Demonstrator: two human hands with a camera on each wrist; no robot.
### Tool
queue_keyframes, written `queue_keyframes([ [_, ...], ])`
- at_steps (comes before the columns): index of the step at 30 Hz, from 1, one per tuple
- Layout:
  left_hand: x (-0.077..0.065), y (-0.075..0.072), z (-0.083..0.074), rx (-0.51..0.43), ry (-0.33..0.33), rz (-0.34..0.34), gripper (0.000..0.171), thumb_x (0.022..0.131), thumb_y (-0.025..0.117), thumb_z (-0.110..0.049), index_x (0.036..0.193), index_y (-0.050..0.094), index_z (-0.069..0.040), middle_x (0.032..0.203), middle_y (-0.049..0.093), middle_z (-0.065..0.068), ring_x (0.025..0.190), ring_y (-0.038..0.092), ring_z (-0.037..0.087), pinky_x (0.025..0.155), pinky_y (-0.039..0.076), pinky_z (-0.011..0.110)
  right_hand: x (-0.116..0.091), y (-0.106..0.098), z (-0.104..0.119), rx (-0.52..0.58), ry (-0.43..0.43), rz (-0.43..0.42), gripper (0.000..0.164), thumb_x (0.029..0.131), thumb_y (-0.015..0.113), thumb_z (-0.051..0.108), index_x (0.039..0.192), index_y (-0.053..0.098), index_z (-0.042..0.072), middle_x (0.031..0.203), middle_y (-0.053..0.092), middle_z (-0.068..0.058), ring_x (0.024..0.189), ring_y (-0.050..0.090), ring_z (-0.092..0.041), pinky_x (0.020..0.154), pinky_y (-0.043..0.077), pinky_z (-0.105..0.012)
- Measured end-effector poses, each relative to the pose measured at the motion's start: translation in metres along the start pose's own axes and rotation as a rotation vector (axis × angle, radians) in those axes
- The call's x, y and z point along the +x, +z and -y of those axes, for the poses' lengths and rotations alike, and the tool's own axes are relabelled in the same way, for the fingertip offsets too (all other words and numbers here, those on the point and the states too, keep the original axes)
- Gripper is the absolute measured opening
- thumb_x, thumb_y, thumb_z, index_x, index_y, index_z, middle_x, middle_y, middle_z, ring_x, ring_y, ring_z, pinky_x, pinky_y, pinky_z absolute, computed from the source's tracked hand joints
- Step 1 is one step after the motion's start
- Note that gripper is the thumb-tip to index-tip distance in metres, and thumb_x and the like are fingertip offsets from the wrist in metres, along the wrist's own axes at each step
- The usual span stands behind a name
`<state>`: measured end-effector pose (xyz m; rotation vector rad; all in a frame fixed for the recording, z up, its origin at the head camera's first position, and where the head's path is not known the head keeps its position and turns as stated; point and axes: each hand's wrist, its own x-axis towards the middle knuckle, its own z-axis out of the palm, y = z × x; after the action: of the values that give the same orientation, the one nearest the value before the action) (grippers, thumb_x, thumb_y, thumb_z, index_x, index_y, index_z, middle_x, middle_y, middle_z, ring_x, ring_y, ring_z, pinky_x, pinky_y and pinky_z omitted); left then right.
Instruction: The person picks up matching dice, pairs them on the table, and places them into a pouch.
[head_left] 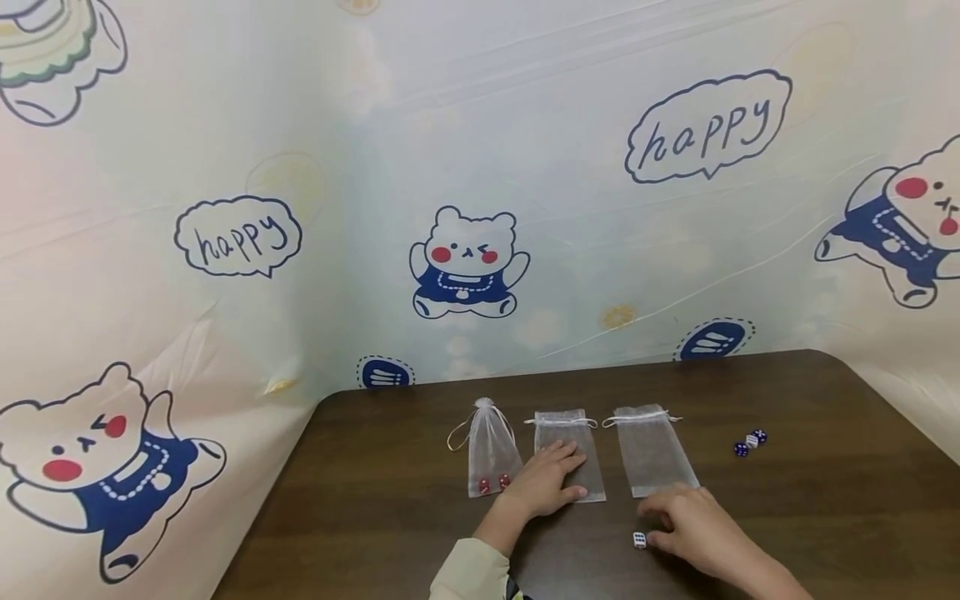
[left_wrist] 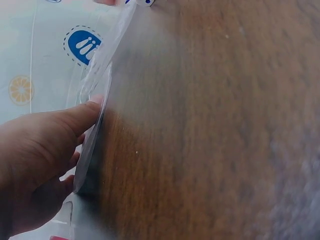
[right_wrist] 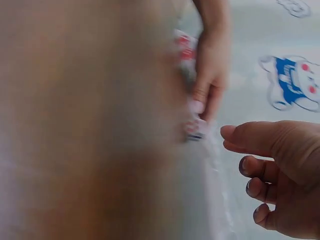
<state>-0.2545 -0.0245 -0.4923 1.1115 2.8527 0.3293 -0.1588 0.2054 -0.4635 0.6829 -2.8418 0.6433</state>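
My left hand (head_left: 542,485) rests on the middle organza drawstring bag (head_left: 588,475), which lies flat on the brown table. In the left wrist view, the thumb and fingertips touch the bag's sheer fabric. A white die (head_left: 640,540) sits on the table just left of my right hand (head_left: 693,529). The right wrist view shows a gap between the thumb and that die (right_wrist: 195,129), and nothing is in the hand. Above the right hand lies another flat organza bag (head_left: 651,454). Left of the left hand is a gathered organza bag (head_left: 491,450) with red dice (head_left: 484,484) inside.
Blue dice (head_left: 741,449) and a white die (head_left: 752,441) lie in a small group on the right side of the table (head_left: 810,508). A patterned cloth backdrop (head_left: 577,267) hangs behind the table and along its sides.
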Motion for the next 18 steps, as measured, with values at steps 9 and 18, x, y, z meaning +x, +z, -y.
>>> queue_keyframes([
  [9, -0.001, 0.002, 0.002, -0.002, 0.019, -0.027, 0.052, 0.092, 0.053, -0.041, 0.136, 0.048, -0.014, 0.144, 0.037, 0.004, 0.135, 0.026, 0.021, 0.108, 0.022, 0.034, 0.009, -0.041, -0.032, 0.0, 0.046, -0.374, 0.021, 0.067, 0.08, 0.009, 0.086, 0.071, 0.01, 0.063, 0.039, 0.018, 0.06, 0.036, -0.002, 0.049, 0.032, -0.022],
  [18, -0.002, -0.001, -0.002, 0.018, -0.002, -0.006, 0.051, 0.09, 0.057, -0.039, 0.135, 0.05, -0.014, 0.143, 0.038, 0.006, 0.133, 0.029, 0.024, 0.107, 0.025, 0.036, 0.005, -0.062, -0.084, 0.022, 0.253, -0.499, 0.015, 0.08, 0.072, 0.011, 0.093, 0.07, 0.003, 0.061, 0.043, 0.006, 0.055, 0.035, -0.007, 0.049, 0.027, -0.026],
])
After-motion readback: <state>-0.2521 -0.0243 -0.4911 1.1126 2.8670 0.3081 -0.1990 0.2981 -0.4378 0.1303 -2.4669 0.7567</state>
